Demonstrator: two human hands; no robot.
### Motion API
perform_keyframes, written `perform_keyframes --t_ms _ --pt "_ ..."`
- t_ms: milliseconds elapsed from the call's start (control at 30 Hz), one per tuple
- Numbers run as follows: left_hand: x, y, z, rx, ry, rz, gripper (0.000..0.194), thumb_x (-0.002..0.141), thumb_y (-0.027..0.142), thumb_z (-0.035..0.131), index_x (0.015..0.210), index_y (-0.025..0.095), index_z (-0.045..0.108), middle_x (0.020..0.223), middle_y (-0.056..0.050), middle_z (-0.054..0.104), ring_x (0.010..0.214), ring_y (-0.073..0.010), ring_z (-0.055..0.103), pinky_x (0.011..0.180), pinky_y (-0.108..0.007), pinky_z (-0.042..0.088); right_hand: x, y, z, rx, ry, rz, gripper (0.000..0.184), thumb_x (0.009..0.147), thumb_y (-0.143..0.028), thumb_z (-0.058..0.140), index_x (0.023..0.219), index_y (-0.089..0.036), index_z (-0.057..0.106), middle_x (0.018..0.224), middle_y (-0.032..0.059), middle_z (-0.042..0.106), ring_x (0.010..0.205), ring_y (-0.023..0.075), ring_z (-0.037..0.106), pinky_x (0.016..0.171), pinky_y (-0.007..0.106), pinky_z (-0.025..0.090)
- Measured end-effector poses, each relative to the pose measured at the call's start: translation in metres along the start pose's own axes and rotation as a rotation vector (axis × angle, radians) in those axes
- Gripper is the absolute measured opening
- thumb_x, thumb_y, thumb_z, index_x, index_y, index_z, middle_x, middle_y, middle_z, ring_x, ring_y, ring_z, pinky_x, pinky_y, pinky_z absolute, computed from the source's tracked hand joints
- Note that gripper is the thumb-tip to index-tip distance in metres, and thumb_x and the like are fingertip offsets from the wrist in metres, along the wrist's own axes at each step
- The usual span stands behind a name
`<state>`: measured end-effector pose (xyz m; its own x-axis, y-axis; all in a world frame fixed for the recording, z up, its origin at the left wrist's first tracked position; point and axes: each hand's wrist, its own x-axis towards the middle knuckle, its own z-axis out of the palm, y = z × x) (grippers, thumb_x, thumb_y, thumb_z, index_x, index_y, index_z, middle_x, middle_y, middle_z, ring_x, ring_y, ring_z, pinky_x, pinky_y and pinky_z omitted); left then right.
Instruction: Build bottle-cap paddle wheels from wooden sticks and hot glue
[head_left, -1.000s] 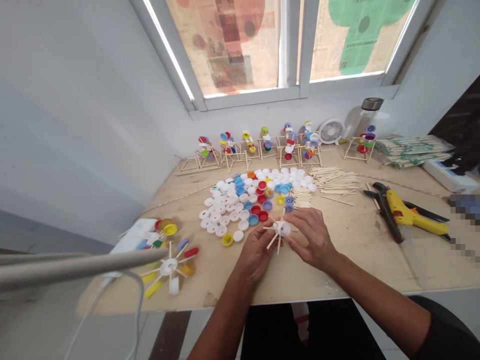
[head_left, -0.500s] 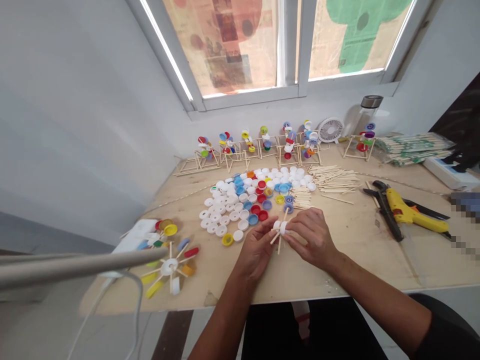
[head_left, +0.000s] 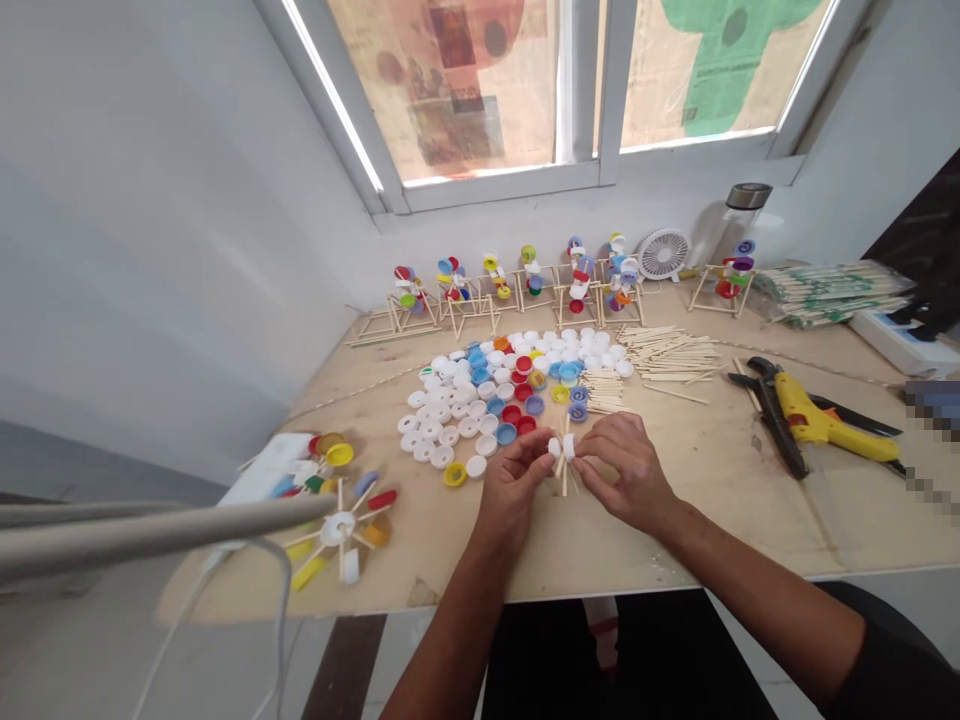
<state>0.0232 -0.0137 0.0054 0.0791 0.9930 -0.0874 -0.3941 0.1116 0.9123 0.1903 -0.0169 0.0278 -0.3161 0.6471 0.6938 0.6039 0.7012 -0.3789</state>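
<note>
Between the fingertips of both hands is a small wheel-like piece: two white bottle caps facing each other, with thin wooden sticks (head_left: 565,482) poking out between them. My left hand (head_left: 511,492) pinches the left white bottle cap (head_left: 553,447). On the other side, the right white bottle cap (head_left: 568,448) is gripped by my right hand (head_left: 630,472). Just beyond the hands lie loose bottle caps (head_left: 450,410), mostly white, with some red, blue and yellow. A short bundle of sticks (head_left: 602,390) rests behind my right hand.
A yellow glue gun (head_left: 832,432) lies to the right. More wooden sticks (head_left: 667,352) are piled behind. Left stands a finished-looking cap-and-stick wheel (head_left: 337,528), near a grey bar (head_left: 165,528). Along the wall are stick frames with cap wheels (head_left: 577,290), a fan (head_left: 664,255) and a bottle (head_left: 739,225).
The held caps and sticks have turned slightly, so the sticks now stand more upright between the caps. Both hands stay in nearly the same place; the view has shifted a little.
</note>
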Motion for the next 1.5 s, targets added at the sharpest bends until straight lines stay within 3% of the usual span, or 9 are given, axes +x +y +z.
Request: perform_keyframes --t_ms 267,967,1067,1267,1500 --pt "-0.004 0.005 0.004 0.11 -0.005 0.086 0.028 0.065 0.021 0.076 0.093 0.018 0.073 0.09 -0.006 0.072 0.083 -0.0176 0.063 0.082 -0.029 0.048 0.001 0.001 0.0 0.07 -0.018 0.072 0.007 0.086 -0.02 0.053 0.08 -0.019 0.057 0.075 0.0026 0.062 0.077 0.0162 0.054 0.076 0.035 0.038" --pt "-0.004 0.002 0.003 0.095 0.013 0.072 0.025 0.064 0.02 0.077 0.089 0.018 0.073 0.088 -0.005 0.072 0.083 -0.0179 0.064 0.081 -0.029 0.049 0.0 0.004 0.003 0.095 -0.069 0.066 0.007 0.086 -0.022 0.053 0.081 -0.019 0.057 0.077 0.0029 0.061 0.078 0.0165 0.054 0.075 0.035 0.038" --pt "-0.004 0.004 0.007 -0.007 0.015 0.034 0.028 0.063 0.021 0.078 0.091 0.018 0.072 0.094 -0.006 0.072 0.087 -0.0172 0.064 0.082 -0.027 0.048 0.002 0.003 0.0 0.1 -0.016 0.06 0.005 0.085 -0.021 0.054 0.083 -0.02 0.058 0.078 0.003 0.063 0.079 0.0172 0.055 0.076 0.036 0.039" --pt "-0.008 0.012 0.008 -0.256 -0.034 -0.157 0.029 0.061 0.021 0.079 0.089 0.016 0.071 0.087 -0.006 0.07 0.07 -0.0137 0.063 0.066 -0.025 0.05 0.002 0.006 -0.015 0.066 0.273 0.133 0.01 0.082 -0.02 0.053 0.089 -0.021 0.061 0.081 0.0042 0.064 0.082 0.0201 0.058 0.078 0.04 0.041" --pt "-0.01 0.015 0.008 -0.318 -0.065 -0.216 0.03 0.059 0.019 0.081 0.087 0.015 0.071 0.085 -0.006 0.07 0.069 -0.013 0.062 0.064 -0.024 0.05 0.002 0.001 -0.017 0.056 0.271 0.038 0.016 0.079 -0.017 0.057 0.094 -0.021 0.061 0.086 0.0051 0.066 0.086 0.0213 0.058 0.08 0.042 0.042"
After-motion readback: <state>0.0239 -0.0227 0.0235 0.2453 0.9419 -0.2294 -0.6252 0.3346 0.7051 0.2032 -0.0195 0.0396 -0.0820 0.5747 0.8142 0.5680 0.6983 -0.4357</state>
